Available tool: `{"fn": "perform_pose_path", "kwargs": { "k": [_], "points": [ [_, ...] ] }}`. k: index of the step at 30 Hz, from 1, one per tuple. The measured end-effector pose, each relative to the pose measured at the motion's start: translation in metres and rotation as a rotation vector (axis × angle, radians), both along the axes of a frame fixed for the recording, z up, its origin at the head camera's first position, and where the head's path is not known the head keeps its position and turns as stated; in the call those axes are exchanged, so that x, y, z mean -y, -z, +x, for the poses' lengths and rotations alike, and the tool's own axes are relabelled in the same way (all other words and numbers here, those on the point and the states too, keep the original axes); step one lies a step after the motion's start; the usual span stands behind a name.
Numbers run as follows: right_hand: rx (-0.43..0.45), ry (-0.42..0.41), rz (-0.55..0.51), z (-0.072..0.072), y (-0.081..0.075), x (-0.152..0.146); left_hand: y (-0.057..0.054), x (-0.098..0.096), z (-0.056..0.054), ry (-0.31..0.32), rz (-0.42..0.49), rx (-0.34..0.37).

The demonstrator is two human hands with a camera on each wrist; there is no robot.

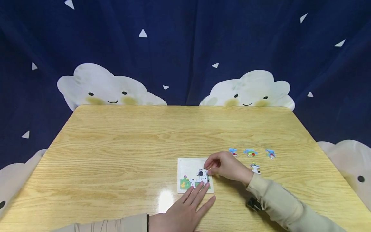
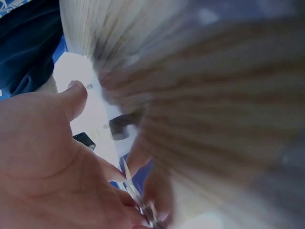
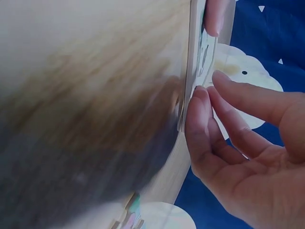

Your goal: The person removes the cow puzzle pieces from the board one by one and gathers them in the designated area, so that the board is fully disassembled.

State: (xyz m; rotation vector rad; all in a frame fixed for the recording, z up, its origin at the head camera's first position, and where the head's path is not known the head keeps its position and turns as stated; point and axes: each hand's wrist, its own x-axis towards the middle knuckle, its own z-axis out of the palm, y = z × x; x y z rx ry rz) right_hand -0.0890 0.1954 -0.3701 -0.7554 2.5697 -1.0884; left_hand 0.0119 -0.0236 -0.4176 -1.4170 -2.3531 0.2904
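Note:
A jigsaw board [image 1: 183, 163] with a pale frame lies on the table, its lower part filled with a black-and-white animal on green. At the board's right side, my right hand [image 1: 224, 164] pinches a small puzzle piece [image 1: 206, 170] at its fingertips, mostly hidden by the fingers. In the right wrist view, the thumb and fingertips of the right hand [image 3: 238, 129] meet close at the board's face. Flat across the lower edge rests my left hand [image 1: 188, 206], fingers straight and spread over the fitted pieces. The left wrist view has the left hand [image 2: 62, 162] from its palm side.
Several loose puzzle pieces lie right of the board, among them a blue one [image 1: 270, 153], one with a red dot [image 1: 250, 152] and a white one [image 1: 255, 168]. The wooden table [image 1: 116, 145] ends at a dark blue curtain [image 1: 179, 48] with clouds.

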Motion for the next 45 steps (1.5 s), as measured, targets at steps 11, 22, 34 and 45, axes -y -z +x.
{"fn": "perform_pose_path", "kwargs": {
  "k": [11,22,34,45],
  "points": [
    [0.024,-0.003,0.011,-0.0037,-0.0030,0.0086,-0.0011,-0.0007,0.0012,-0.033,-0.071,0.059],
    [0.118,0.039,-0.048,-0.0045,-0.0046,0.0076,0.0009,-0.0018,0.0008,-0.041,-0.069,0.050],
    [0.095,0.056,-0.041,0.0023,0.0035,0.0094,-0.0008,-0.0022,0.0019,-0.059,-0.100,0.055],
    [0.070,0.060,-0.042,0.0026,-0.0031,0.0001,-0.0043,-0.0012,0.0019,-0.051,-0.107,0.072]
  ]
}}
